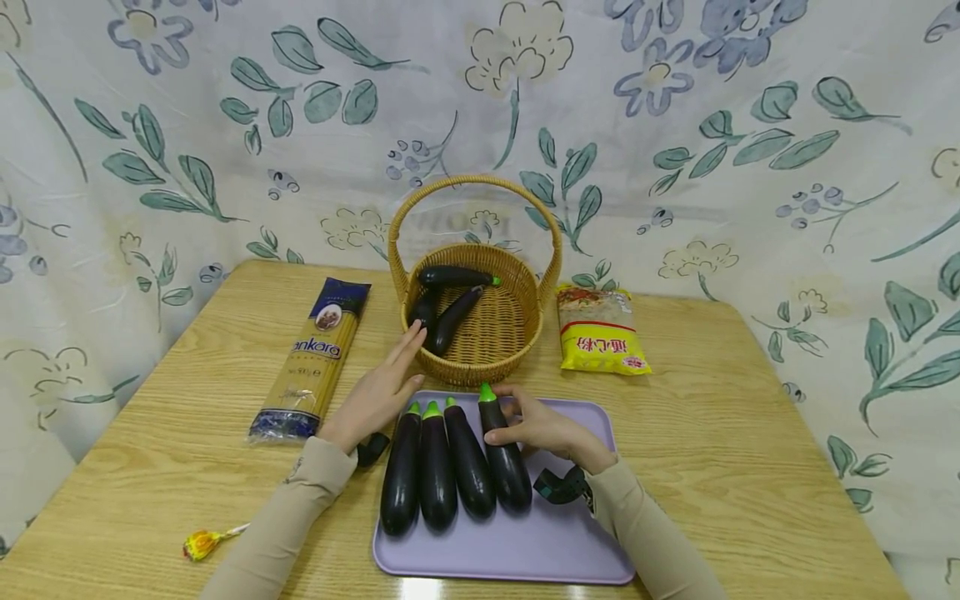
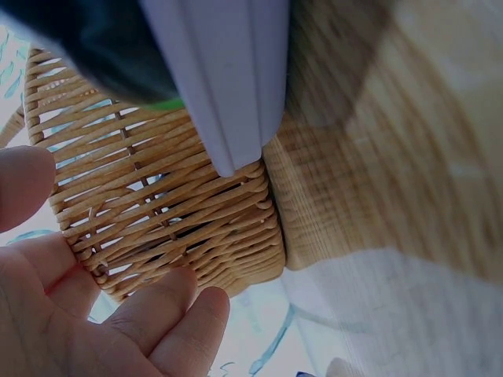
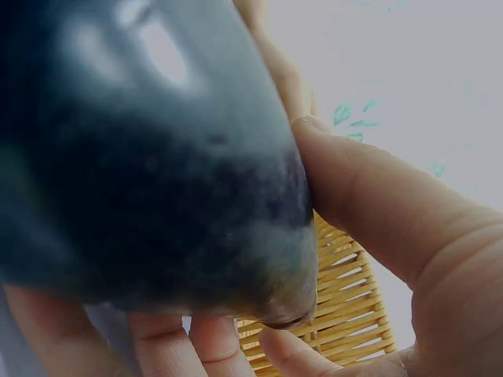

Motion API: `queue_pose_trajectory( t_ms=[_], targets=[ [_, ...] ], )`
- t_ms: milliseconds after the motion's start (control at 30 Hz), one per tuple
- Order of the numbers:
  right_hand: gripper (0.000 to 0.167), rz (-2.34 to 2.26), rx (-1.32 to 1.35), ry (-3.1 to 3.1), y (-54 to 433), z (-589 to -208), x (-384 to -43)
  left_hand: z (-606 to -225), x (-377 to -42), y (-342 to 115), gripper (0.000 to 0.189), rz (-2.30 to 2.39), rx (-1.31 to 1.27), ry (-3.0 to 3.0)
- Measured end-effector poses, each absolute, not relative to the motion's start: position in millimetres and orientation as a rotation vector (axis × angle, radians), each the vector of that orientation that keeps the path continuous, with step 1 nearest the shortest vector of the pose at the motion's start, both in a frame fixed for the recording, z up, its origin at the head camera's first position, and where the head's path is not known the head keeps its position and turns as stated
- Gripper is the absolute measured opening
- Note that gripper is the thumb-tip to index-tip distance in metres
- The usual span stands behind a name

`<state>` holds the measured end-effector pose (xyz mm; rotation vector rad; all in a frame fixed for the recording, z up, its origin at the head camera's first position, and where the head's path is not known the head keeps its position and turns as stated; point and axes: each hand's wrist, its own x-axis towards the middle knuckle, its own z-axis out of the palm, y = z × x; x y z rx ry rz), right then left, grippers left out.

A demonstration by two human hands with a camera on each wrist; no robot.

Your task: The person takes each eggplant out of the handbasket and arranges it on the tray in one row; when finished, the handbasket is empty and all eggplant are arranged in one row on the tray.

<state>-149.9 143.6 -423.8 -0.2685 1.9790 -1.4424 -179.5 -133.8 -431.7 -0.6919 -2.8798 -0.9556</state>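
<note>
Several dark eggplants with green caps lie side by side on a lilac tray [image 1: 570, 542]. My right hand [image 1: 543, 425] grips the rightmost eggplant [image 1: 508, 471] near its cap, thumb on one side and fingers on the other; that eggplant [image 3: 157, 173] fills much of the right wrist view. Beyond the tray stands a wicker basket [image 1: 480, 367] with a tall handle and 3 eggplants inside, one of them an eggplant [image 1: 457, 321] lying slantwise. My left hand [image 1: 382, 392] rests its extended fingers at the basket's near left rim; in the left wrist view the fingers [image 2: 165, 306] lie against the woven side.
A pack of spaghetti [image 1: 311, 358] lies left of the basket. To its right is a yellow food packet [image 1: 600, 333]. A wrapped lollipop [image 1: 202, 543] lies near the front left. A floral cloth [image 1: 480, 108] hangs behind the wooden table [image 1: 750, 467].
</note>
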Motion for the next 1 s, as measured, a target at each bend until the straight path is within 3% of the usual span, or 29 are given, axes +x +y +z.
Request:
queue_pose_trajectory(
  t_ms=[767,1000],
  targets=[
    [0.079,-1.372,-0.267,2.06,143.4,-423.3,-148.4,-432.2,-180.9,-133.8,0.067,-0.961,-0.696,-2.886],
    [0.072,-1.342,-0.311,2.116,145.6,-423.0,-148.3,-431.8,-180.6,-133.7,0.067,-0.954,-0.696,-2.883]
  ],
)
